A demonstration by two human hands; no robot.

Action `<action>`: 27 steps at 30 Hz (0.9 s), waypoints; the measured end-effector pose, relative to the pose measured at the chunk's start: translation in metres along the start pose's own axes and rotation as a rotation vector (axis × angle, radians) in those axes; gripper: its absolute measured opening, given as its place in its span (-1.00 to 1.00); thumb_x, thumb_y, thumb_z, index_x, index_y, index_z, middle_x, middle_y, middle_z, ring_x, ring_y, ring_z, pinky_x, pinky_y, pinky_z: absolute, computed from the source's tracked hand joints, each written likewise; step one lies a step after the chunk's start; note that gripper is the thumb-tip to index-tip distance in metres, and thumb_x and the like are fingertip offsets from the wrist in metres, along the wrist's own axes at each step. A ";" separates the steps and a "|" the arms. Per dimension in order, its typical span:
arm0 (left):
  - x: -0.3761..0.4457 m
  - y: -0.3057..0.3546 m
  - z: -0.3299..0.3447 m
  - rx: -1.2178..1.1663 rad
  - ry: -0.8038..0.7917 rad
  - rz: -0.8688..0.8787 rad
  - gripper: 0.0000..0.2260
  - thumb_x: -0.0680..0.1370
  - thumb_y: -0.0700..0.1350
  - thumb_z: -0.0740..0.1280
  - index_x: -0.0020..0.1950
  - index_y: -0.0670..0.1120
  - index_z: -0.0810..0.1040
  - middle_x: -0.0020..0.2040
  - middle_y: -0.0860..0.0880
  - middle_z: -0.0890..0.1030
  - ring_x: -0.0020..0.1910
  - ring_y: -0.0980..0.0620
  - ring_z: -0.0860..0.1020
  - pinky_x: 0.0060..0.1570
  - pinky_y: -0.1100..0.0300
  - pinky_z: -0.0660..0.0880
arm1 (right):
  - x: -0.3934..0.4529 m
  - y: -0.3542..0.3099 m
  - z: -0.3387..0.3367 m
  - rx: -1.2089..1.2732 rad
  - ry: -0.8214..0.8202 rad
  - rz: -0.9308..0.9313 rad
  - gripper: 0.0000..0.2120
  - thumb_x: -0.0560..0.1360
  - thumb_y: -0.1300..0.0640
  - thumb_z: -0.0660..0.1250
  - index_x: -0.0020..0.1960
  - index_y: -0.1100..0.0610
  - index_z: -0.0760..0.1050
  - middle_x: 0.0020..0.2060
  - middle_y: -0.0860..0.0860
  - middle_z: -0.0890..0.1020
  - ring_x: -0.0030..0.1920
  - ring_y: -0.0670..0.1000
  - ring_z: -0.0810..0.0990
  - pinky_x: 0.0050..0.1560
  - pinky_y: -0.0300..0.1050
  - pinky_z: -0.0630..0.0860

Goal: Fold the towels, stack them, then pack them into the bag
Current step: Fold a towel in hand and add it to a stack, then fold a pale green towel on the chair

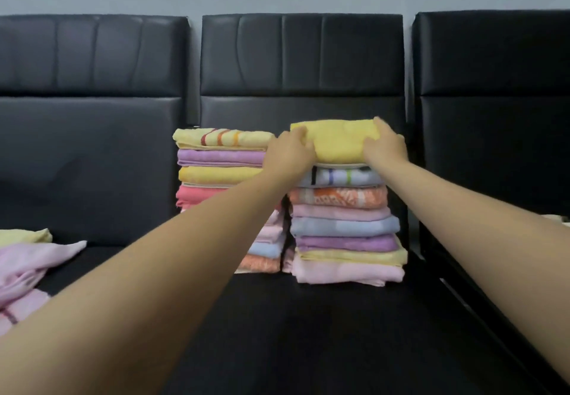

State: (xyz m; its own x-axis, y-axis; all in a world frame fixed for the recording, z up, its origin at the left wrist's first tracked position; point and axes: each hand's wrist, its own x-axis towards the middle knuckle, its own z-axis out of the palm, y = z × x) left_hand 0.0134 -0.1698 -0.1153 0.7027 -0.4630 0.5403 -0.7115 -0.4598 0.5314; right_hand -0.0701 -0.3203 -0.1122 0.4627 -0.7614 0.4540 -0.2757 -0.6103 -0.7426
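Both my hands, left (290,151) and right (385,148), clamp yellow folded towel (339,143) at its ends, squaring it atop right stack (345,228).

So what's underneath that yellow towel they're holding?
The yellow towel tops the right stack. Directly beneath shows a white edge, then a striped towel; further in is covered.

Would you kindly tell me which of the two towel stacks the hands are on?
The right stack: both hands grip the plain yellow towel topping it. The left stack, topped by a striped towel, is untouched.
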 end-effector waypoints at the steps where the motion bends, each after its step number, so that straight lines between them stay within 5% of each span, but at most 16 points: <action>1: 0.000 -0.005 0.012 0.122 -0.055 -0.029 -0.64 0.66 -0.12 0.01 0.38 -0.16 0.44 0.27 -0.22 0.50 0.37 -0.21 0.31 0.29 0.04 0.24 | 0.008 0.013 0.012 -0.191 -0.071 0.031 -0.54 0.61 0.14 0.02 0.51 0.05 0.27 0.44 0.18 0.34 0.34 0.19 0.37 0.28 -0.07 0.30; 5: 0.004 -0.020 0.039 0.285 -0.086 -0.070 -0.59 0.67 -0.06 -0.04 0.25 -0.18 0.53 0.29 -0.20 0.50 0.43 -0.15 0.23 0.22 -0.01 0.32 | 0.022 0.042 0.039 -0.506 -0.247 -0.011 -0.50 0.59 0.01 -0.08 0.30 0.22 0.47 0.30 0.24 0.48 0.30 0.26 0.41 0.21 0.05 0.30; 8: 0.007 -0.022 0.035 0.232 -0.095 -0.069 -0.63 0.66 -0.11 -0.04 0.28 -0.18 0.47 0.32 -0.21 0.46 0.38 -0.20 0.27 0.27 -0.05 0.30 | 0.021 0.039 0.034 -0.588 -0.253 -0.045 -0.49 0.62 0.00 -0.11 0.35 0.23 0.41 0.34 0.26 0.44 0.31 0.28 0.38 0.23 0.07 0.31; 10: 0.006 -0.021 0.030 0.163 -0.076 -0.025 -0.68 0.65 -0.14 -0.06 0.19 -0.15 0.45 0.29 -0.22 0.47 0.26 -0.22 0.33 0.23 -0.07 0.29 | 0.006 0.032 0.023 -0.614 -0.098 -0.134 -0.52 0.65 -0.05 -0.10 0.37 0.18 0.37 0.34 0.24 0.38 0.33 0.25 0.30 0.29 0.15 0.29; 14: -0.021 -0.011 -0.003 -0.050 0.037 0.028 -0.58 0.61 -0.01 -0.03 0.31 -0.06 0.51 0.34 -0.14 0.47 0.35 -0.14 0.33 0.34 -0.02 0.27 | -0.053 0.010 0.005 -0.420 0.263 -0.529 -0.67 0.59 0.07 0.13 0.25 0.18 0.48 0.17 0.18 0.48 0.23 0.21 0.39 0.13 0.12 0.35; 18: -0.096 -0.026 -0.061 -0.195 0.006 -0.024 -0.61 0.61 -0.04 0.09 -0.10 -0.16 0.67 -0.06 -0.13 0.66 -0.02 -0.10 0.56 0.04 0.03 0.49 | -0.137 -0.014 0.017 -0.132 -0.118 -0.559 -0.80 0.58 0.12 0.17 -0.15 0.16 0.50 -0.18 0.08 0.57 -0.07 0.16 0.51 -0.12 0.07 0.42; 22: -0.183 -0.099 -0.128 -0.103 -0.080 -0.174 -0.61 0.63 -0.04 0.11 -0.25 -0.01 0.65 -0.22 0.05 0.65 -0.17 0.08 0.57 -0.12 0.17 0.42 | -0.237 -0.039 0.059 0.003 -0.463 -0.360 -0.75 0.56 0.13 0.18 -0.25 0.14 0.52 -0.31 0.02 0.61 -0.19 0.12 0.57 -0.14 0.06 0.50; 27: -0.267 -0.213 -0.221 0.204 0.018 -0.351 -0.63 0.61 -0.01 0.14 -0.31 0.02 0.60 -0.24 0.05 0.64 -0.17 0.04 0.57 -0.13 0.14 0.43 | -0.335 -0.097 0.135 0.265 -0.721 -0.180 -0.70 0.52 0.17 0.19 -0.36 0.06 0.51 -0.43 -0.03 0.57 -0.39 -0.01 0.53 -0.19 -0.04 0.53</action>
State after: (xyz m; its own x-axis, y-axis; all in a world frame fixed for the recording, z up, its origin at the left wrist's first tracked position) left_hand -0.0232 0.2194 -0.2285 0.9013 -0.2385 0.3617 -0.4122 -0.7292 0.5462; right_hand -0.0850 0.0241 -0.2585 0.9383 -0.2711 0.2148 0.0234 -0.5699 -0.8214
